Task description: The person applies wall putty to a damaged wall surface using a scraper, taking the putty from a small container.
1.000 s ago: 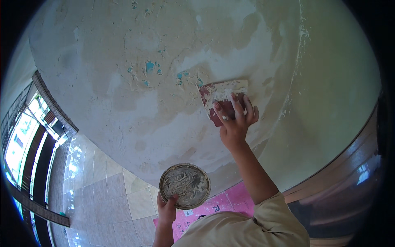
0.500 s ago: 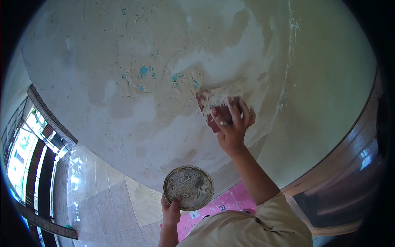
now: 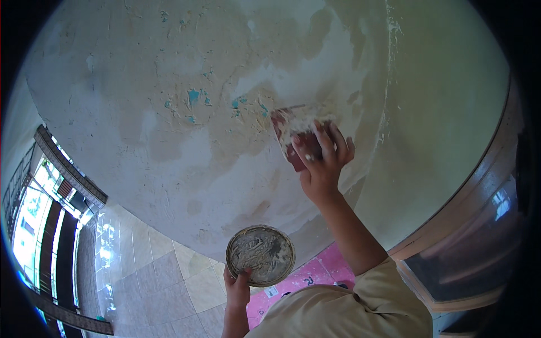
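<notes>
My right hand (image 3: 324,166) is spread over a reddish, putty-smeared flat scraper (image 3: 284,129), gripping it against the patchy plastered wall (image 3: 163,158). Pale putty lies along the blade's upper part, and flaked spots showing turquoise (image 3: 193,96) are just left of it. Low in the view, my left hand (image 3: 238,290) holds a round lid (image 3: 260,250) coated with greyish putty, its thumb over the near rim; the other fingers are mostly hidden beneath it.
A pink sheet (image 3: 315,267) lies on the tiled floor (image 3: 152,281) below. A glossy wooden panel (image 3: 451,270) curves along the right. At the far left are bright openings with dark railings and a patterned ledge (image 3: 65,160). Greenish wall (image 3: 434,129) adjoins the plaster.
My right hand and scraper have moved a little up and right on the wall since half a second ago. The view has shifted slightly; my left hand still holds the lid.
</notes>
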A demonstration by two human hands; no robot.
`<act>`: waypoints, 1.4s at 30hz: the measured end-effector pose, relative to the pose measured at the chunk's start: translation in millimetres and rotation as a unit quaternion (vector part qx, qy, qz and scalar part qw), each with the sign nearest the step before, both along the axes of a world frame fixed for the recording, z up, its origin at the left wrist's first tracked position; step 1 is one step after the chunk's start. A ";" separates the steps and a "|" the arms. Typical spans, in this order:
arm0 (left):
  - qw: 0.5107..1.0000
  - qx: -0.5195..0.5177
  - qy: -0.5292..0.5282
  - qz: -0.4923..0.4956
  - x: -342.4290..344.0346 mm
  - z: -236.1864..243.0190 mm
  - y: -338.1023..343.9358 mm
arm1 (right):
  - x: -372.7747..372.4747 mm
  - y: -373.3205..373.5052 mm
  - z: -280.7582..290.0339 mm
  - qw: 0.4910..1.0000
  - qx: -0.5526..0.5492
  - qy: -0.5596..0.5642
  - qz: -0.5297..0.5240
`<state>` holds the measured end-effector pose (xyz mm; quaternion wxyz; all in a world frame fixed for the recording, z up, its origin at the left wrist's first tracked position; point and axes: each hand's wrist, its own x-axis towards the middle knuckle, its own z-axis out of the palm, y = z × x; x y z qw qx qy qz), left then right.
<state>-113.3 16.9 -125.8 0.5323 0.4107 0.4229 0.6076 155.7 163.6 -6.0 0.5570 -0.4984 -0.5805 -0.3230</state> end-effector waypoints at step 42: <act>1.000 -0.019 -0.021 -0.013 5.2 -3.0 0.8 | -49.4 -40.8 7.4 0.977 -0.113 -0.049 0.174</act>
